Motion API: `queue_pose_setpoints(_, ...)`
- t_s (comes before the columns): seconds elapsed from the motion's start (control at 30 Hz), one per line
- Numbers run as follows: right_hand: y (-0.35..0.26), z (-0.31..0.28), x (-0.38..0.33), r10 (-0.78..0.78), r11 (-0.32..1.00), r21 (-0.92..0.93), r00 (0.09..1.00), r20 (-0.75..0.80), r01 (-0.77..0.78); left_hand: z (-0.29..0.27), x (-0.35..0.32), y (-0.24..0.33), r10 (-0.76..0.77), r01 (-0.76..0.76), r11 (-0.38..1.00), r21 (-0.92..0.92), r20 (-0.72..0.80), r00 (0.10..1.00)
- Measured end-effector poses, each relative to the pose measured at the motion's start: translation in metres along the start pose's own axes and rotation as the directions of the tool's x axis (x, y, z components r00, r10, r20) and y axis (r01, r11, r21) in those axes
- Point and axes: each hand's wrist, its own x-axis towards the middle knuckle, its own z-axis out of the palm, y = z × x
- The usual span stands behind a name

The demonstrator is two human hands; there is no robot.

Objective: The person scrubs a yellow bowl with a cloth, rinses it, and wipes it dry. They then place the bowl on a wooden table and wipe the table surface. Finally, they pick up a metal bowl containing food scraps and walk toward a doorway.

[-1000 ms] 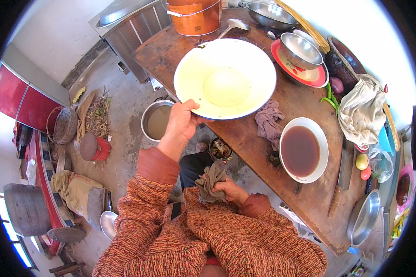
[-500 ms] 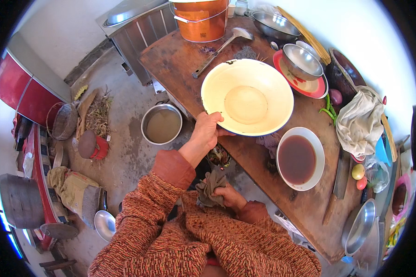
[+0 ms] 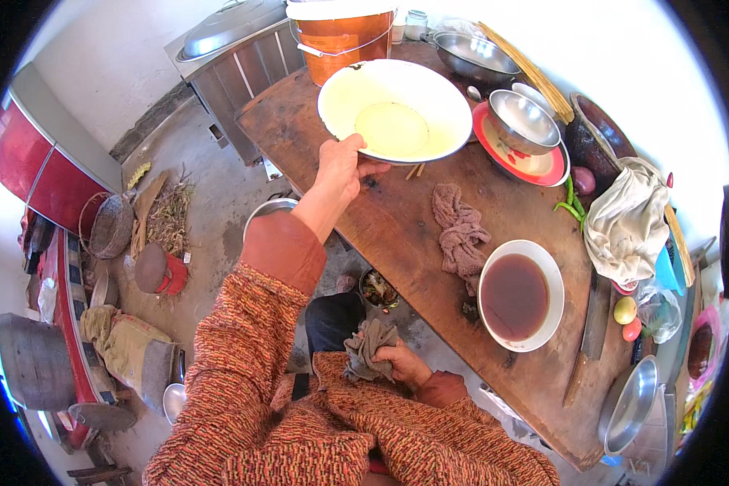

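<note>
My left hand (image 3: 342, 173) pinches the near rim of a wide cream enamel basin (image 3: 441, 113), thumb on the inner edge and fingers beneath. The basin is over the far part of the wooden table, in front of an orange bucket (image 3: 340, 49); whether it touches the tabletop I cannot tell. Close to my body, my right hand (image 3: 405, 362) is closed around a crumpled grey-brown cloth (image 3: 368, 347). Between the hands and the right side lie a brownish-mauve cloth (image 3: 459, 235) and a white bowl of dark reddish liquid (image 3: 517, 298) on the table.
On the table (image 3: 413, 267) a cleaver (image 3: 598, 320) lies right of the bowl. A steel bowl (image 3: 525, 120) sits in a red-patterned dish (image 3: 494, 154) farther back. On the floor are a metal pot (image 3: 269, 207), partly behind my arm, and a container of scraps (image 3: 378, 289).
My left hand has carried the cream basin away from me and to the left, uncovering the brownish-mauve cloth. My right hand keeps the grey-brown cloth near my body.
</note>
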Motion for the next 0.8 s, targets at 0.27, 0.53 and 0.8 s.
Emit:
queue_pose_setpoints(0.27,-0.008,0.003,-0.012,0.038,0.999,0.003,0.998,-0.042,-0.038,0.023,0.046,-0.02,0.017,-0.017,1.0,0.011,-0.056,0.998)
queue_pose_setpoints(0.53,-0.003,-0.011,-0.014,0.068,0.996,0.062,0.994,-0.083,-0.063,0.029,0.067,-0.031,-0.005,0.008,0.998,0.057,-0.042,0.999)
queue_pose_setpoints(0.8,-0.004,-0.013,-0.017,0.044,0.998,0.044,0.988,-0.148,-0.037,0.04,0.083,-0.045,-0.034,0.033,0.999,-0.01,-0.081,0.996)
